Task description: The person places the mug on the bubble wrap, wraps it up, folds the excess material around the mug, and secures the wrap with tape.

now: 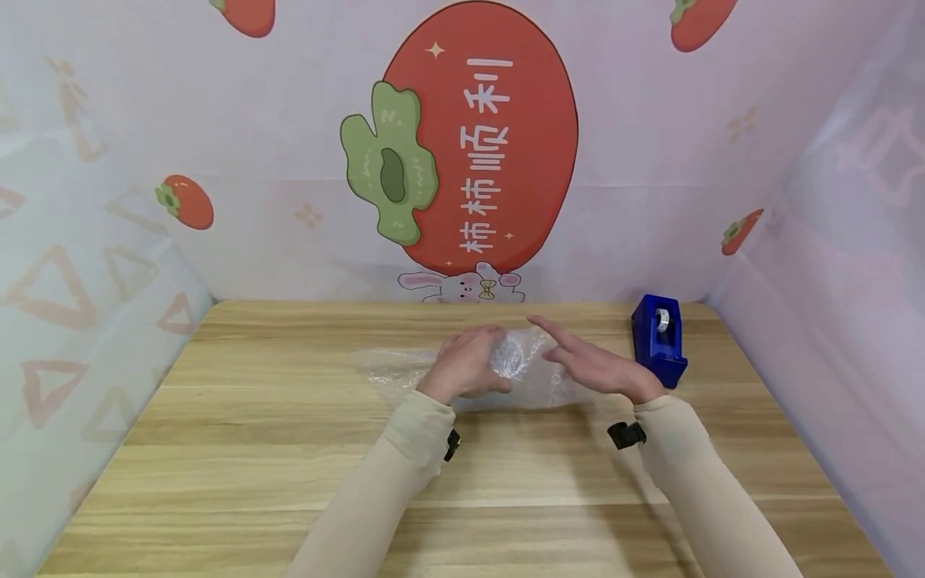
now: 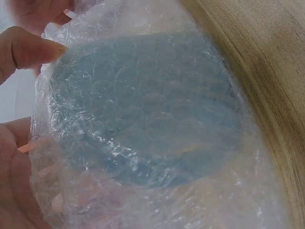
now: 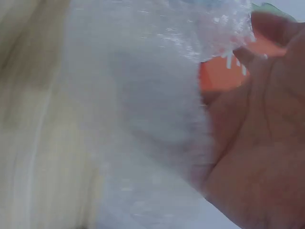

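Note:
A light blue, rounded object, its exact kind blurred by the wrapping, lies inside clear bubble wrap near the back of the table. My left hand curves round the wrapped object from the left, and the left wrist view has its thumb pressed on the wrap's edge. On the other side is my right hand, its fingers stretched out over the wrap. In the right wrist view the palm lies beside the sheet's edge, with part of the fingers behind the plastic.
A blue tape dispenser with a roll of tape stands at the back right, just past the right hand. The wooden table meets a printed cloth backdrop at the back and both sides.

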### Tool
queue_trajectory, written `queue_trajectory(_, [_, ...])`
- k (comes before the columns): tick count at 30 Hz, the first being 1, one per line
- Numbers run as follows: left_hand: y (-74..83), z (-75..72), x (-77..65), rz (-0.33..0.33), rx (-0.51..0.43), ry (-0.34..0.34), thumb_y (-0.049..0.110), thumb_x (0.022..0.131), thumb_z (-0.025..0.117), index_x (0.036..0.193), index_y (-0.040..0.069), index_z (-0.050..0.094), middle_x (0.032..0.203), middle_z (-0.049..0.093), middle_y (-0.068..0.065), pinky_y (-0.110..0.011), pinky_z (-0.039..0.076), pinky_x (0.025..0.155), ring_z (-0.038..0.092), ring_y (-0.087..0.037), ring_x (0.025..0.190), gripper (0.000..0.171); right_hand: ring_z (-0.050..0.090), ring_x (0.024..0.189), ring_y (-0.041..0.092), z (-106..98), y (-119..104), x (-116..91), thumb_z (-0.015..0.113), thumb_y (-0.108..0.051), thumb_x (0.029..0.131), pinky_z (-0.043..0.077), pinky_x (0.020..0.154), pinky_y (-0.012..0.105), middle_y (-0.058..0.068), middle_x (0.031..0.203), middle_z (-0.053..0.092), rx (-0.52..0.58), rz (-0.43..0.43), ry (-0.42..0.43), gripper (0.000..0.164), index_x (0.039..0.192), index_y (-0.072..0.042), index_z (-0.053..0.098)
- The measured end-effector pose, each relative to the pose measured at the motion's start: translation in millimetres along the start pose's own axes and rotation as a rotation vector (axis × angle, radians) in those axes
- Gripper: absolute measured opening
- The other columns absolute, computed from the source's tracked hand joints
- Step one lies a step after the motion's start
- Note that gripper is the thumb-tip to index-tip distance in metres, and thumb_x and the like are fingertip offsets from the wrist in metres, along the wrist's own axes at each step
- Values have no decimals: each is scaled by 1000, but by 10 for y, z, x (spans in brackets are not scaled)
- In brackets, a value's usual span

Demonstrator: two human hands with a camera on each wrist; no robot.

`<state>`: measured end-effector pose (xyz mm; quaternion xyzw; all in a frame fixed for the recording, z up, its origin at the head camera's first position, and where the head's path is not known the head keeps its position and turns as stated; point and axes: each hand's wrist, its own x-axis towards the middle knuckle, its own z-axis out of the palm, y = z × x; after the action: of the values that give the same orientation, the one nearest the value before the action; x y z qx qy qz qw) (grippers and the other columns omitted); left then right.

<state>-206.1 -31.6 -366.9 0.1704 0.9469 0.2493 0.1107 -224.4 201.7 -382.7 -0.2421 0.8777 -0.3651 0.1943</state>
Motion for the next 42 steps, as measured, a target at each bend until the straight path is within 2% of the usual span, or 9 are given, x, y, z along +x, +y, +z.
queue_trajectory(2, [-7,4,1,0,3,3,27,79,89,150,9,49,154,47,-7,-51,21,121,43,-29,139,84,28,148,41,-3,-35,16,33,-44,110,24,115,66,10,168,17,3,13,1,59,164,-27,16])
queue_trajectory(5, [-18,11,0,0,8,6,28,78,90,149,9,50,154,48,-6,-52,23,120,44,-28,139,83,41,140,43,8,-57,51,35,-50,109,31,111,65,12,164,28,-58,-7,29,61,162,-24,24])
queue_trajectory(10, [-18,21,1,17,12,2,29,79,90,149,9,51,153,49,-7,-52,25,119,45,-29,139,82,60,121,38,62,-52,101,49,-34,108,47,101,59,14,151,48,-109,-33,62,48,153,-17,42])
queue_trajectory(15, [-16,15,-8,11,4,3,29,78,90,149,9,51,153,48,-6,-52,27,118,46,-29,137,83,65,96,26,121,-52,157,59,-18,104,56,80,45,14,115,67,-95,-54,127,37,140,-11,54])
queue_trajectory(20, [-29,10,-10,16,-10,0,28,79,89,150,9,49,154,47,-6,-52,26,119,45,-29,138,84,63,84,23,161,-46,208,66,-7,98,56,71,37,11,99,67,-29,-54,199,24,122,-4,66])
queue_trajectory(28, [-56,26,-28,26,-61,19,25,77,90,152,10,44,148,52,-9,-50,32,116,49,-30,132,89,63,84,24,144,8,257,65,-3,97,56,70,34,12,100,70,2,-12,178,27,124,0,71])
queue_trajectory(33, [-77,39,-19,38,-93,29,24,77,90,151,11,42,142,56,-11,-50,38,111,53,-30,127,89,63,77,21,138,-13,282,71,-6,95,54,63,32,10,91,70,22,43,221,24,118,-2,74])
queue_trajectory(38, [-109,25,-8,56,-89,28,26,78,90,148,13,44,139,57,-10,-49,41,108,54,-28,125,84,58,70,20,124,-74,303,78,-8,89,50,59,33,8,81,64,-53,20,285,28,115,0,69])
queue_trajectory(42, [-120,18,-3,65,-76,25,28,78,89,145,13,48,140,57,-8,-50,38,110,52,-27,128,80,58,70,20,102,-128,322,78,-8,89,50,62,33,7,81,64,-154,-5,273,31,116,0,66])
